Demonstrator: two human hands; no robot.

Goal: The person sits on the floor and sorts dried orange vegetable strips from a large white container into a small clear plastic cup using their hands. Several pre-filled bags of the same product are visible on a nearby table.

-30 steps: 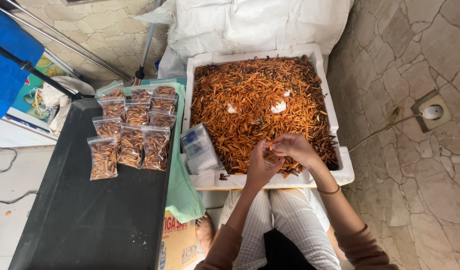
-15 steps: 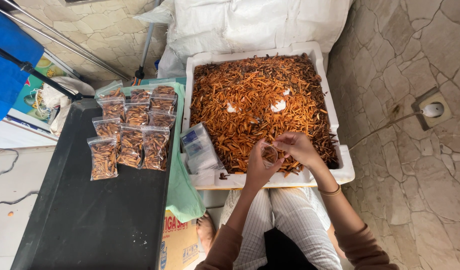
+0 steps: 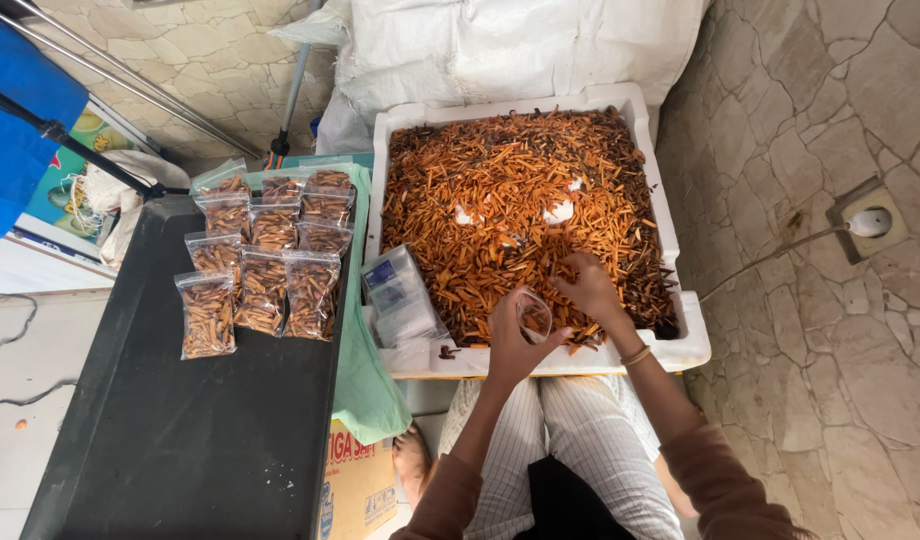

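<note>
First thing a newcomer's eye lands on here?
The white foam tray heaped with orange-brown dried sticks, filling the upper middle, catches the eye first. At its near edge the left hand holds a small clear bag open while the right hand rests on the sticks. To the left, filled clear bags lie in rows on a black table.

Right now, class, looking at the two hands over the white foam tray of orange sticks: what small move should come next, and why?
Probably the right hand should pinch up a few thin orange dried sticks and drop them into the small clear plastic bag. The left hand holds that bag open beside it and it looks nearly empty, unlike the filled clear bags on the black table.
</note>
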